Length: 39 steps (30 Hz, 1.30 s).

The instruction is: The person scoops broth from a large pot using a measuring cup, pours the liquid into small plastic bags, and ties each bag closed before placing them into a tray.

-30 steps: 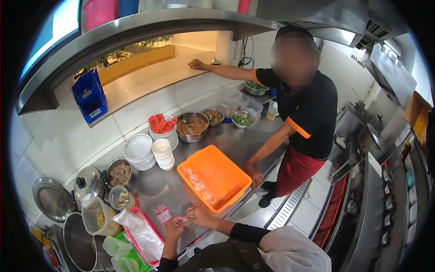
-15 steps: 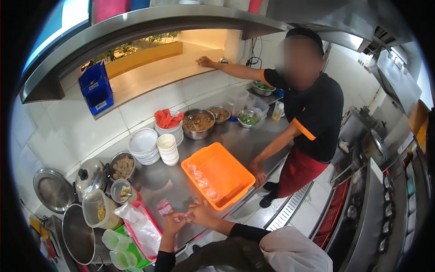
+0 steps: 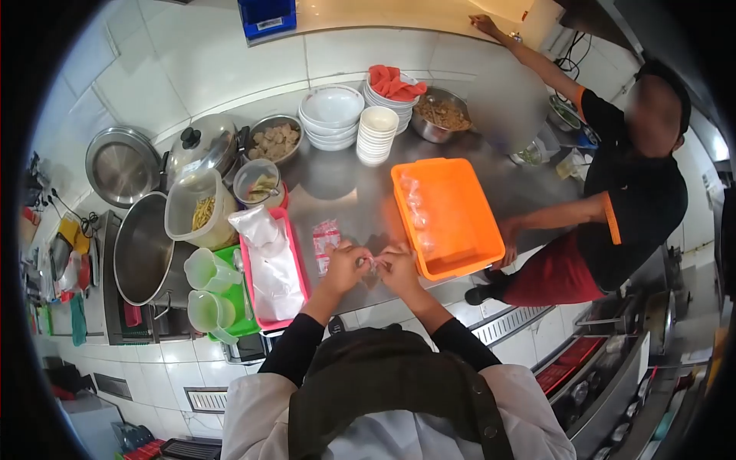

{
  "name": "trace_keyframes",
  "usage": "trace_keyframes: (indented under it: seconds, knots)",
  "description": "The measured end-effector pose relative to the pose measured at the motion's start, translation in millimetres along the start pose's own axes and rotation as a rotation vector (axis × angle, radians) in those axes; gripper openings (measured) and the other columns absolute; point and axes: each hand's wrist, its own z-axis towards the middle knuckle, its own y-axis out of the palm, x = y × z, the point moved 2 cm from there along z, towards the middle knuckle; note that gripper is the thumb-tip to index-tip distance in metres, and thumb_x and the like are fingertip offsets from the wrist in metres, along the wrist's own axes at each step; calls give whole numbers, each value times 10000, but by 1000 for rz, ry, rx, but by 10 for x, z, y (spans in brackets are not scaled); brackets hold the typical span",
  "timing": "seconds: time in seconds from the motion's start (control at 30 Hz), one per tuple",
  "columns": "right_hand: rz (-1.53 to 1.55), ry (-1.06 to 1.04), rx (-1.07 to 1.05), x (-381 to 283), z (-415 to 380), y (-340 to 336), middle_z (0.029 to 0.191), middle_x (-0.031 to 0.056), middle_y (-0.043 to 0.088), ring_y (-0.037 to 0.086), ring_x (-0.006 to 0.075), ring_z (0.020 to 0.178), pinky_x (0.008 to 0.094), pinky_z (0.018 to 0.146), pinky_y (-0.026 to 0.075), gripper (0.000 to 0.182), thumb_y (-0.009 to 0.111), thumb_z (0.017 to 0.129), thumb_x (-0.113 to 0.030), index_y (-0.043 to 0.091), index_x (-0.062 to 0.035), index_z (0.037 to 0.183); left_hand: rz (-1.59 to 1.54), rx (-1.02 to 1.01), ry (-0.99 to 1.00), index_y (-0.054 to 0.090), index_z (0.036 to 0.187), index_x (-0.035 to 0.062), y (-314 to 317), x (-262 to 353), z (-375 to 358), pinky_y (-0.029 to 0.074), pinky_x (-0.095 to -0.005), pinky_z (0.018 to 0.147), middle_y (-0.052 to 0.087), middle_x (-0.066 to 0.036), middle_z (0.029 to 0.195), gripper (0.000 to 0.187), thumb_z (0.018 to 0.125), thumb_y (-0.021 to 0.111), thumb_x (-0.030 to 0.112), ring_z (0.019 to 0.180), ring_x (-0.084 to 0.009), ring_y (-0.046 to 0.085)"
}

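My left hand (image 3: 345, 266) and my right hand (image 3: 399, 270) are close together over the steel counter, fingers pinched. Between them they grip the twisted top of what looks like a small clear plastic bag (image 3: 371, 274); its contents are too small to make out. A red-and-white printed packet (image 3: 326, 239) lies flat beside my left hand. Just right of my right hand stands an orange tray (image 3: 460, 222), with several small clear bundles (image 3: 416, 208) along its left side. To the left, a pink tray (image 3: 300, 268) holds clear plastic bags (image 3: 274, 280).
Bowls (image 3: 331, 107), stacked cups (image 3: 377, 134) and a meat-filled metal bowl (image 3: 441, 116) line the back. Left are a large pot (image 3: 142, 249), a plastic tub (image 3: 201, 207) and measuring jugs (image 3: 211, 270). A co-worker (image 3: 636, 176) stands right, one hand near the orange tray.
My view has swung, so the counter appears shifted and more upright. Both hands stay together, now slightly farther apart on the bag's top. The co-worker's face has turned, arm still stretched to the ledge.
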Motion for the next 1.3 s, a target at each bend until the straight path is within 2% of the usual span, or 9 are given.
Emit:
trace_keyframes:
  seconds: [0.27, 0.47, 0.53, 0.63, 0.83, 0.93, 1.03, 1.13, 1.3]
  knots:
    - [-72, 23, 92, -147, -20, -40, 761, -24, 615, 538, 226, 881, 439, 748, 330, 58, 705, 714, -175, 668, -130, 718, -183, 130, -146, 712, 807, 176, -12, 96, -128, 271, -457, 814, 672, 5, 736, 132, 725, 693, 278, 780, -192, 578]
    - [-133, -8, 157, -148, -72, -78, 882, -5, 608, 519, 250, 968, 445, 785, 338, 100, 688, 682, -182, 642, -132, 756, 24, 120, -86, 751, 803, 186, 99, -6, -183, 326, -442, 766, 655, -36, 697, 139, 747, 669, 284, 697, -227, 588]
    - [-120, 9, 143, -144, -81, -127, 893, -10, 614, 517, 244, 974, 434, 806, 325, 102, 688, 692, -174, 647, -129, 774, -29, 24, -131, 755, 827, 190, -30, 139, -112, 333, -419, 753, 630, -22, 666, 146, 720, 697, 270, 686, -215, 581]
    - [-65, 4, 116, -176, -75, -115, 910, -18, 621, 515, 234, 978, 420, 828, 303, 98, 684, 713, -158, 657, -128, 802, -381, 101, -215, 758, 847, 183, -23, 70, -64, 335, -408, 778, 645, -18, 678, 171, 687, 725, 236, 688, -199, 583]
    - [-54, -11, 78, -206, -91, -134, 932, -28, 630, 513, 219, 982, 413, 830, 291, 80, 670, 745, -131, 667, -123, 825, -110, -120, -49, 751, 848, 127, -138, -87, 26, 385, -366, 773, 701, -54, 751, 173, 681, 729, 167, 721, -204, 590]
    - [-51, 3, 48, -200, -90, -152, 939, -27, 633, 515, 213, 983, 414, 831, 291, 93, 672, 744, -130, 671, -123, 837, -62, -40, 261, 728, 786, 92, -261, 203, 114, 416, -367, 691, 655, -65, 694, 148, 665, 729, 177, 702, -242, 565]
    - [-33, 5, 43, -139, -91, -122, 944, -25, 637, 516, 209, 980, 415, 831, 289, 146, 700, 722, -157, 681, -126, 863, 21, -10, 333, 680, 714, 70, -329, 369, 136, 422, -384, 649, 612, -76, 662, 129, 654, 710, 180, 702, -276, 548]
    - [30, 28, 94, -248, -68, -184, 953, -26, 645, 517, 202, 981, 414, 835, 284, 208, 737, 686, -194, 692, -133, 880, 108, -31, 366, 632, 671, 69, -318, 425, 148, 417, -396, 655, 605, -79, 660, 95, 663, 676, 153, 722, -285, 551]
    - [45, 81, 65, -285, -74, -161, 924, -32, 665, 523, 194, 977, 412, 845, 276, 224, 760, 657, -232, 704, -143, 855, 155, -100, 241, 630, 686, 74, -325, 385, 138, 399, -392, 642, 609, -99, 668, 83, 695, 636, 157, 728, -293, 557]
